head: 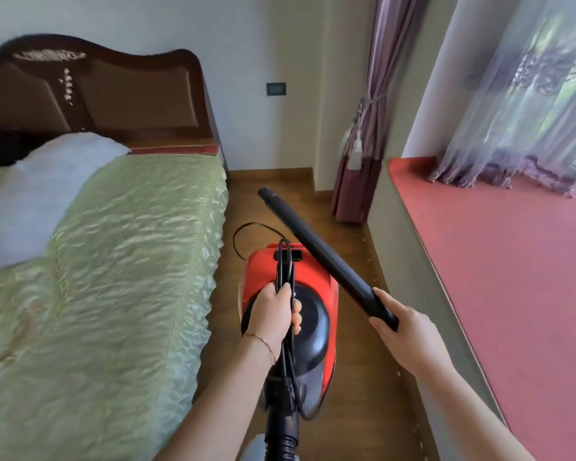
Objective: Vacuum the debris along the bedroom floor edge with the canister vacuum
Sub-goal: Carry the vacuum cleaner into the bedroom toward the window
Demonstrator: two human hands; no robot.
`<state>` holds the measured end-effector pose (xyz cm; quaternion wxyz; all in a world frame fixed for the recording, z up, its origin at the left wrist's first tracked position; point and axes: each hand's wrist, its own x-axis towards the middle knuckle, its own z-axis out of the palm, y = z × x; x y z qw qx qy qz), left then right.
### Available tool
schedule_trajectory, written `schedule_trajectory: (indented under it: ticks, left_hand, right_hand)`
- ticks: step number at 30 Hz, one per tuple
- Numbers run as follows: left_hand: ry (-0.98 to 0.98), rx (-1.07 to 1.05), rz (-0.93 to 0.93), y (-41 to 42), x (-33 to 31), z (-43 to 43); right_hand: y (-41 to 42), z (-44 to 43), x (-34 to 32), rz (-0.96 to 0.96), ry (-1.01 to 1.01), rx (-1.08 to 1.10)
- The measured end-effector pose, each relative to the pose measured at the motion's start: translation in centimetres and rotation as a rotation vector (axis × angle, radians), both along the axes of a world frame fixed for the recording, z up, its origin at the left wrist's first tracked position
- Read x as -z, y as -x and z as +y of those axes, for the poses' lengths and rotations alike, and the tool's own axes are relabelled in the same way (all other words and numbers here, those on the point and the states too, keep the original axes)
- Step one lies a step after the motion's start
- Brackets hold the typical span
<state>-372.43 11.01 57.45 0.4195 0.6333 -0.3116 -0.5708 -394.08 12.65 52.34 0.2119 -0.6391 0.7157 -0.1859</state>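
My left hand is closed around the handle on top of the canister vacuum, and together with it I grip a bundle of thin black cord. The vacuum is a rounded body of glossy red plastic with a black dome under my fingers; it is between the bed and the window ledge, above the floor. A ribbed black hose leaves it on the side near my wrist. My right hand is wrapped around the near end of a smooth matte black tube, which goes away from my grip, up and to the left, its open round end in the air. Below my right hand, small pale crumbs of debris lie in a line on the brown wooden floor, just beside the grey wall of the ledge with its red flat top. To the left of my left hand is the bed with a shiny wrinkled green cover
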Motion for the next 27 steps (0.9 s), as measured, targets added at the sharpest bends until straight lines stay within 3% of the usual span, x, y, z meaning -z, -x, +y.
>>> schedule_trajectory:
  ticks: [7,17,27]
  left_hand:
    - [-0.037,-0.072,0.050,-1.7,2.1,-9.6]
    - [-0.027,-0.081,0.111,-7.7,1.2,-30.1]
    - [0.009,-0.064,0.047,-11.7,1.1,-45.9]
  right_hand:
    - [-1.7,-11.5,1.9,0.058,-0.020,-0.109]
    - [-8.3,-33.0,0.5,0.017,0.000,-0.112]
    - [-12.4,-48.7,0.5,0.001,0.007,-0.165]
